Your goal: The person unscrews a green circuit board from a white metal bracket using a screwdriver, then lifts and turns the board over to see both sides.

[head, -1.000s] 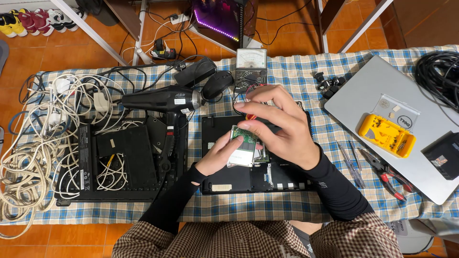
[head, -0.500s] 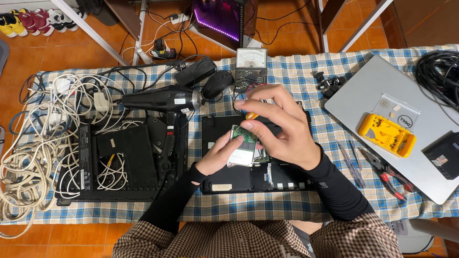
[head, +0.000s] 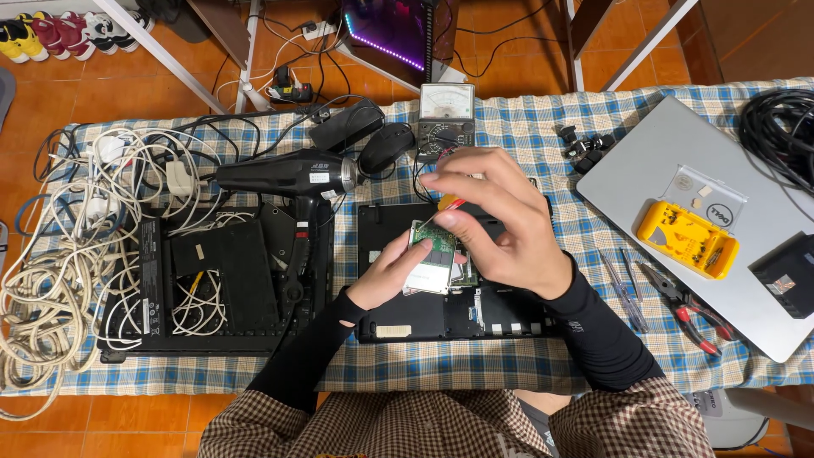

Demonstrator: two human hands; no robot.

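Head camera, looking straight down on a table under a blue checked tablecloth. Centre of the picture: an opened black laptop base lies flat, and both hands are over it. The left hand comes in from below, fingers half curled, thumb and fingertips resting on the edge of a silver drive with a green circuit board showing at its top; the drive sits tilted in the middle of the laptop base. The right hand arches over from the right, fingers bent and pinched round a screwdriver with an orange-and-red handle, its thin shaft pointing down-left to the board's upper corner. Whether the tip is actually touching the board, I cannot tell.

Left of that, a black hair dryer lies across a second dismantled black laptop, with white wires looped inside. Further left, a big tangle of white cables. Just above the hands sit a black mouse and an analogue multimeter with a pale dial. To the right, a closed silver laptop carries a yellow bit case with its clear lid open. Between that laptop and the right forearm lie pliers with red handles. Coiled black cable fills the top right corner.
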